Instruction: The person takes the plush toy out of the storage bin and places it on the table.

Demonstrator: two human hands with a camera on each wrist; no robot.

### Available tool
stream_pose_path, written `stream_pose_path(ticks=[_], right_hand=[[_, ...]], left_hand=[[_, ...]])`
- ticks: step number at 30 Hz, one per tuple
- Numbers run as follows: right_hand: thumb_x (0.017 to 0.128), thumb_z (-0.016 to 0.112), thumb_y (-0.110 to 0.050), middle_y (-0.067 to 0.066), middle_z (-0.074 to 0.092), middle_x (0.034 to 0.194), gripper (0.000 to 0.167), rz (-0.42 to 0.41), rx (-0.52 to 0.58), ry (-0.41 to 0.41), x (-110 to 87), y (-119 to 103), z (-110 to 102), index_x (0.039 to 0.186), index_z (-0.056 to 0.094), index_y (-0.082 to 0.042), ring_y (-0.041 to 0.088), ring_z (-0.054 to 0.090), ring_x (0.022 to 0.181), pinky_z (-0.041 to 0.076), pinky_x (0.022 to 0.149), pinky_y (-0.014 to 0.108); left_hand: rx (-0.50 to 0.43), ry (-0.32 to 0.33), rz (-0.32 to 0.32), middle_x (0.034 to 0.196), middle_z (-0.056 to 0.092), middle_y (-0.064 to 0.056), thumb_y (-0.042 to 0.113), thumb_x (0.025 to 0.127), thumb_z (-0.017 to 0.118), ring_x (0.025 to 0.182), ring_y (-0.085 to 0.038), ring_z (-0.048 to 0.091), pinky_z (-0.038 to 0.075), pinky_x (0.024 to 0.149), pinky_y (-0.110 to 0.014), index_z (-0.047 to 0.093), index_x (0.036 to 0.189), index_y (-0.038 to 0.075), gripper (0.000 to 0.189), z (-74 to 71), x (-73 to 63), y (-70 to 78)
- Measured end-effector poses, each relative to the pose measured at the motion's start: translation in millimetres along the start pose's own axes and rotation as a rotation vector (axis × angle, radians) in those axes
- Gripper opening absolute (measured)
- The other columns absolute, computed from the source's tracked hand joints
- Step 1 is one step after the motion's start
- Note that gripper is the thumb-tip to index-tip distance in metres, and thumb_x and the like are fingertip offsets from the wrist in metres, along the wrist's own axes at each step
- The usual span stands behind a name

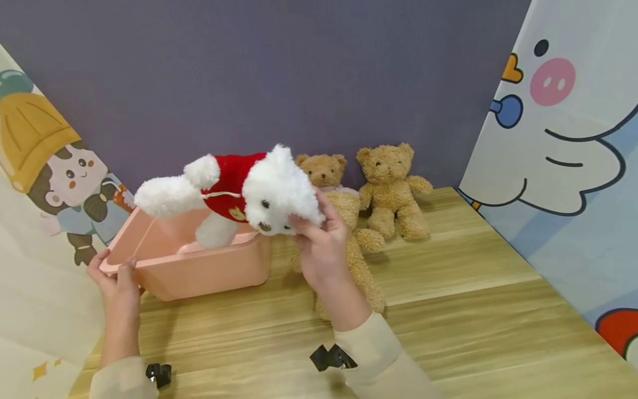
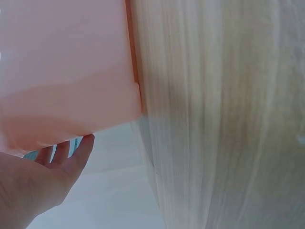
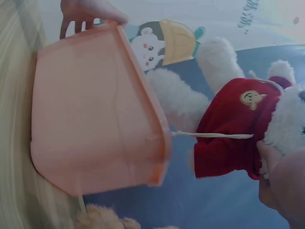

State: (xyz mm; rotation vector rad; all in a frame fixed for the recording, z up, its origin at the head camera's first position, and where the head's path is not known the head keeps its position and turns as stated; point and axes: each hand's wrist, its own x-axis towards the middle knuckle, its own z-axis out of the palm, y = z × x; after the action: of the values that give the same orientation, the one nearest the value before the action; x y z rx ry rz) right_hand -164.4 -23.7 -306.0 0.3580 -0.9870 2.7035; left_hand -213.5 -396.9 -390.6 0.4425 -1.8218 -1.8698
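Observation:
A white teddy bear (image 1: pixel 284 191) in a red hoodie (image 1: pixel 230 180) lies sideways in the air, its head to the right, its legs over a pink plastic bin (image 1: pixel 209 272). My right hand (image 1: pixel 321 241) grips the bear by its head. In the right wrist view the hoodie (image 3: pixel 228 129) shows a small bear patch, and a pale drawstring trails to the bin's rim. At the bin's left front corner, my left hand (image 1: pixel 119 285) holds the rim, thumb on the near side. The left wrist view shows its fingers against the bin's wall (image 2: pixel 66 95).
A brown teddy bear (image 1: pixel 394 188) sits at the back wall. Another brown bear (image 1: pixel 323 170) sits beside it. A third (image 1: pixel 369 277) lies nearer, partly behind my right hand. All rest on the wooden table (image 1: pixel 463 310). Printed cloths (image 1: pixel 573 155) hang at both sides.

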Motion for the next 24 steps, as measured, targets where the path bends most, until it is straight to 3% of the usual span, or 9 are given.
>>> stream_pose_path(ticks=[6,14,18,21,24], right_hand=[[0.096,0.067,0.003,0.004,0.058,0.140,0.043,-0.043,0.048,-0.004,-7.2,-27,-21,0.126,0.072,-0.026,0.023,0.061,0.124,0.064,0.095,0.036],[0.100,0.065,0.000,0.005,0.060,0.140,0.037,-0.109,-0.017,0.032,-10.0,-69,-58,0.128,0.072,-0.022,0.027,0.064,0.120,0.066,0.089,0.037],[0.101,0.067,-0.004,0.005,0.062,0.138,0.036,-0.187,-0.033,0.014,-8.5,-97,-78,0.133,0.071,-0.020,0.024,0.065,0.117,0.065,0.087,0.035],[0.102,0.065,-0.002,0.007,0.065,0.135,0.036,-0.263,-0.009,-0.010,-9.0,-117,-92,0.135,0.070,-0.014,0.023,0.069,0.110,0.066,0.079,0.033],[0.102,0.061,0.005,0.013,0.068,0.129,0.036,-0.357,0.034,-0.031,-10.9,-136,-103,0.136,0.068,-0.004,0.026,0.074,0.101,0.068,0.072,0.036]], left_hand=[[-0.002,0.000,-0.016,0.162,0.029,0.006,0.025,0.108,0.048,0.147,-0.021,0.039,0.048,0.063,-0.008,0.020,0.154,0.042,0.056,-2.5,0.0,1.1],[0.030,-0.015,-0.030,0.165,0.028,0.004,0.029,0.109,0.048,0.146,-0.022,0.040,0.048,0.066,-0.006,0.018,0.155,0.043,0.057,-2.5,0.4,-0.5],[0.046,-0.013,-0.043,0.166,0.026,0.004,0.030,0.109,0.049,0.148,-0.021,0.039,0.050,0.074,-0.009,0.018,0.155,0.044,0.057,-3.8,-0.5,-1.4],[0.053,-0.019,-0.042,0.167,0.024,0.005,0.031,0.109,0.048,0.149,-0.021,0.037,0.055,0.104,-0.026,0.017,0.155,0.045,0.057,-3.1,-1.0,0.3],[0.043,-0.017,-0.032,0.166,0.025,0.004,0.030,0.109,0.048,0.148,-0.021,0.038,0.057,0.100,-0.025,0.018,0.154,0.044,0.056,-1.4,-0.4,2.6]])
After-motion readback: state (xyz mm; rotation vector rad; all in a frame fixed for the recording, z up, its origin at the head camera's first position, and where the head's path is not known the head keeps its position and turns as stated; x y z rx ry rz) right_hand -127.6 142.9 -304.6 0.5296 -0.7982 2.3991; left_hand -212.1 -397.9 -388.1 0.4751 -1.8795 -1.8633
